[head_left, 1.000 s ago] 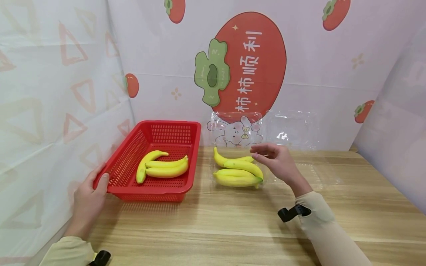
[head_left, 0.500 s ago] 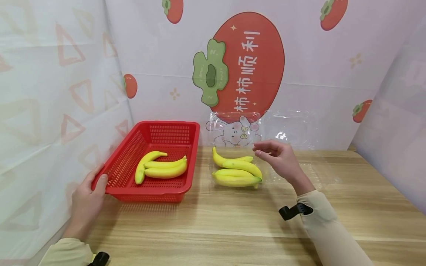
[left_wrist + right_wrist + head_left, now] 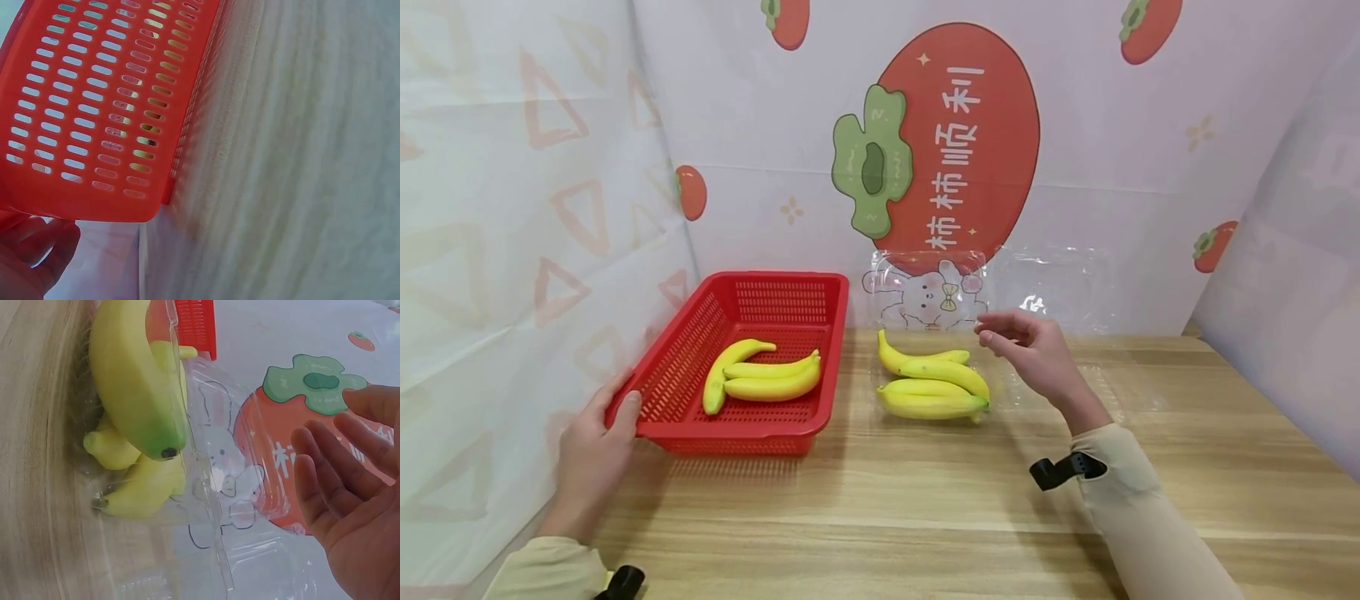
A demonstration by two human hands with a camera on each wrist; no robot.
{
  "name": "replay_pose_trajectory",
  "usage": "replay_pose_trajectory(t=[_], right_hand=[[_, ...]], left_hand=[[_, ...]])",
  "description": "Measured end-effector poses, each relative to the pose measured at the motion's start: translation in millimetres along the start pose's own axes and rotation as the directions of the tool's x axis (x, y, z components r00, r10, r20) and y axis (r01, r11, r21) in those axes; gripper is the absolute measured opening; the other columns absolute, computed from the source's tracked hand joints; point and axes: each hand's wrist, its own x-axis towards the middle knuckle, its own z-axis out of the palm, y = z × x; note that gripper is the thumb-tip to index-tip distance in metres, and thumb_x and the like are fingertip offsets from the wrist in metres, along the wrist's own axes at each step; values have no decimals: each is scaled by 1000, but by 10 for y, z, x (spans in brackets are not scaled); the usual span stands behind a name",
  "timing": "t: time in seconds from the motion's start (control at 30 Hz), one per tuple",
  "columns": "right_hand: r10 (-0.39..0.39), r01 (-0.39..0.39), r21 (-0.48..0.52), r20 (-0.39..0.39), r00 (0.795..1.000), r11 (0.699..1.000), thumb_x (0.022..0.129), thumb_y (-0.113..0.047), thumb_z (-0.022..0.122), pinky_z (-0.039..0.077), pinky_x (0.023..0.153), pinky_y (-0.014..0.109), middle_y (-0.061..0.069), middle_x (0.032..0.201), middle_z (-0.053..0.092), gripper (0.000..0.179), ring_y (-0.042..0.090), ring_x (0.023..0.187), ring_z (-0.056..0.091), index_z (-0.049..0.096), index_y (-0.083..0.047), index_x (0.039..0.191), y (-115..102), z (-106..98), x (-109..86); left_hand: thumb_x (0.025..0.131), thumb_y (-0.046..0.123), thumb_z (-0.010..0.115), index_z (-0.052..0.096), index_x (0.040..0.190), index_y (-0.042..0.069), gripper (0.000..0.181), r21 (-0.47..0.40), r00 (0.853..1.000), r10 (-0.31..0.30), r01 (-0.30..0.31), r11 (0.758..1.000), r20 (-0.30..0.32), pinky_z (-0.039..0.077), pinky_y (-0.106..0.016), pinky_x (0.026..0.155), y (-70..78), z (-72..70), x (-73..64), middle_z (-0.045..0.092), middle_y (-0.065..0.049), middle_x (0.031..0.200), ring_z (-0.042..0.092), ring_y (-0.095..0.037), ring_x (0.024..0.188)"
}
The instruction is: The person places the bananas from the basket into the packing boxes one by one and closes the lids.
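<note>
My left hand [image 3: 595, 462] grips the near left corner of a red perforated basket [image 3: 718, 430], with the thumb over the rim; the left wrist view shows the fingers [image 3: 47, 250] under the rim. Three yellow bananas [image 3: 773, 388] lie in the basket. To its right, a clear plastic clamshell box [image 3: 886, 271] with its lid raised holds several bananas [image 3: 934, 402]. My right hand [image 3: 1037, 358] hovers just right of these bananas, fingers loosely bent and holding nothing. In the right wrist view a green-tipped banana [image 3: 128, 375] lies close to the box's edge.
A second clear plastic box [image 3: 1105, 392], its lid also raised, stands right of the first, partly behind my right hand. Printed cloth walls [image 3: 760, 217] enclose the wooden table [image 3: 865, 517] at the back and both sides.
My right hand has drawn slightly up and right, away from the bananas. The left hand keeps its grip on the basket. The whole head view has shifted a little.
</note>
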Motion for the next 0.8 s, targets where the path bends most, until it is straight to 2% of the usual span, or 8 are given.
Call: replay_pose_trajectory(t=[0.13, 0.23, 0.3, 0.4, 0.5, 0.57, 0.7, 0.8], right_hand=[[34, -35, -33, -24, 999, 999, 106, -25, 65, 60, 83, 17, 22, 130, 73, 37, -2, 94, 70, 67, -4, 137, 4, -41, 3], [71, -74, -54, -43, 997, 996, 107, -30, 63, 60, 82, 15, 22, 133, 72, 43, -3, 96, 68, 64, -5, 142, 12, -87, -5], [102, -105, -63, -49, 994, 992, 108, -35, 61, 58, 82, 13, 22, 137, 70, 48, -1, 99, 68, 60, -6, 147, 19, -120, -2], [153, -156, -69, -51, 987, 985, 109, -42, 57, 56, 83, 11, 21, 144, 66, 56, 9, 109, 68, 55, -7, 153, 36, -181, 32], [197, -200, -61, -44, 979, 978, 109, -46, 54, 57, 86, 12, 21, 149, 63, 62, 25, 122, 66, 50, -7, 157, 44, -251, 109], [219, -220, -71, -33, 975, 973, 109, -48, 53, 59, 93, 21, 20, 151, 62, 64, 33, 128, 64, 48, -8, 159, 34, -298, 179], [247, -245, -85, 19, 969, 966, 109, -52, 51, 55, 112, 48, 20, 156, 57, 69, 40, 137, 60, 43, -8, 162, -35, -354, 347], [267, -261, -88, 64, 962, 961, 109, -54, 49, 47, 118, 58, 20, 162, 51, 73, 41, 142, 55, 38, -8, 165, -124, -361, 485]], left_hand=[[112, 41, 42, 33, 168, 14, 63, 20, 997, 74, -74, 997, -16, 35, -76, 116, 42, -29, 31, 41, -33, 163, 42, -55, 146], [111, 39, 44, 35, 167, 11, 63, 65, 990, 133, -130, 989, -50, 31, -80, 115, 142, -42, 49, 40, -32, 165, 39, -59, 147], [111, 39, 45, 35, 166, 11, 62, 90, 984, 170, -164, 982, -58, 31, -82, 114, 266, -48, 44, 40, -31, 165, 38, -59, 147], [111, 39, 46, 37, 166, 11, 62, 91, 969, 245, -241, 966, -39, 32, -83, 111, 541, -38, 36, 44, -29, 163, 39, -58, 146], [111, 39, 49, 38, 165, 11, 62, 56, 946, 325, -325, 944, 22, 32, -81, 113, 876, 11, 45, 44, -26, 163, 38, -55, 147], [110, 41, 50, 38, 165, 11, 64, 36, 931, 357, -360, 932, 74, 30, -79, 116, 1110, 73, 68, 44, -24, 165, 37, -52, 150], [109, 52, 48, 30, 169, 18, 71, 12, 917, 327, -338, 941, 228, 29, -74, 122, 1528, 224, 145, 36, -15, 172, 32, -44, 157], [108, 55, 47, 26, 170, 20, 75, 11, 905, 291, -309, 951, 310, 33, -70, 124, 1767, 355, 239, 33, -11, 174, 31, -39, 159]])
